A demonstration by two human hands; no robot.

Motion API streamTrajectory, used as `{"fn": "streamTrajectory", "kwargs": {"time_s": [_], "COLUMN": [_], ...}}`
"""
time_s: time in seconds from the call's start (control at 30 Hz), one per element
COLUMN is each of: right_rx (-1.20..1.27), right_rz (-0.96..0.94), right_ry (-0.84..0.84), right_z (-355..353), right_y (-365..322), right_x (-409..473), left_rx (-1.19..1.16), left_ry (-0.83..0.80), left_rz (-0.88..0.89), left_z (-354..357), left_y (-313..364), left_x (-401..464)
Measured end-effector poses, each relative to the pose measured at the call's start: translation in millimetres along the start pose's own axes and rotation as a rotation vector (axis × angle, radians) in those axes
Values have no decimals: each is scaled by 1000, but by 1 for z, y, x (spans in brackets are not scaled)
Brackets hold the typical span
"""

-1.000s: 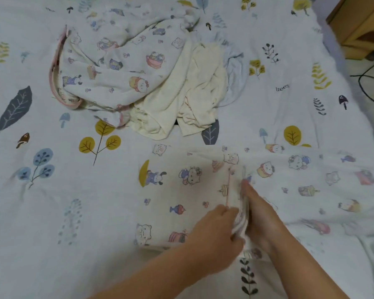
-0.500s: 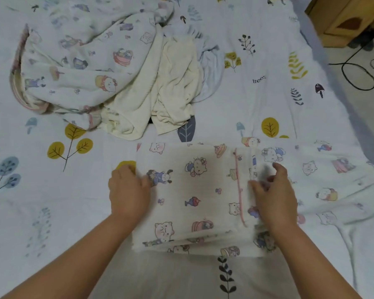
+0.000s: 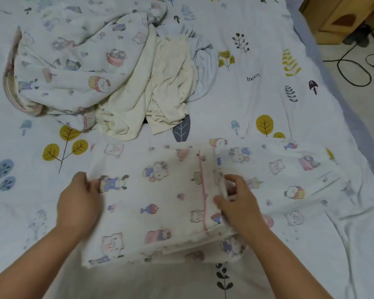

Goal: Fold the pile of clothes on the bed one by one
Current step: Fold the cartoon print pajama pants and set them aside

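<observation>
your bed sheet (image 3: 257, 100), smooth cotton printed with leaves and mushrooms, carries a rumpled pile of clothes (image 3: 108, 67) at the far side and a flat, thin cartoon-print garment (image 3: 160, 203) with pink piping near you. your left hand (image 3: 79, 203) pinches its left edge. your right hand (image 3: 239, 203) curls round a bunched fold by the piping.

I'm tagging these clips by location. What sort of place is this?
Most likely a home bedroom: a bed under a white sheet printed with leaves and mushrooms, a rumpled pile of cartoon-print and cream clothes on it, and a light wooden cabinet on the floor beside it.
</observation>
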State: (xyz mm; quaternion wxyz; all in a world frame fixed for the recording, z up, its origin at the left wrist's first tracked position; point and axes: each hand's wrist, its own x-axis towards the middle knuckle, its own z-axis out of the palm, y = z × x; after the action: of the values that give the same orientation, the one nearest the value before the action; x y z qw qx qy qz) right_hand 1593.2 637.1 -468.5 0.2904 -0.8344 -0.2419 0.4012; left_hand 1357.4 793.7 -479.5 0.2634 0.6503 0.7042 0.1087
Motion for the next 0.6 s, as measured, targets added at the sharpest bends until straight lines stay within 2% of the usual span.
{"fn": "streamTrajectory", "kwargs": {"time_s": [0.07,0.1,0.2,0.3,0.4,0.53,0.6], "right_rx": [-23,-20,-20,-80,-65,36,-99], "right_rz": [22,40,62,64,30,-23,-5], "right_ry": [-36,-57,-64,-66,-70,-89,-31], "right_z": [18,26,41,46,45,44,44], "right_y": [-1,-1,-4,-2,1,0,-1], "right_x": [-5,-6,-8,-5,-4,-3,-2], "left_rx": [113,171,311,442,536,532,530], "left_ry": [-73,-87,-70,-138,-200,-44,51], "left_rz": [-78,-54,258,538,558,486,522], "left_z": [-6,-8,-3,8,16,7,11], "left_y": [-13,-17,-19,-12,-4,-4,-8], "left_x": [5,10,29,50,58,62,55]}}
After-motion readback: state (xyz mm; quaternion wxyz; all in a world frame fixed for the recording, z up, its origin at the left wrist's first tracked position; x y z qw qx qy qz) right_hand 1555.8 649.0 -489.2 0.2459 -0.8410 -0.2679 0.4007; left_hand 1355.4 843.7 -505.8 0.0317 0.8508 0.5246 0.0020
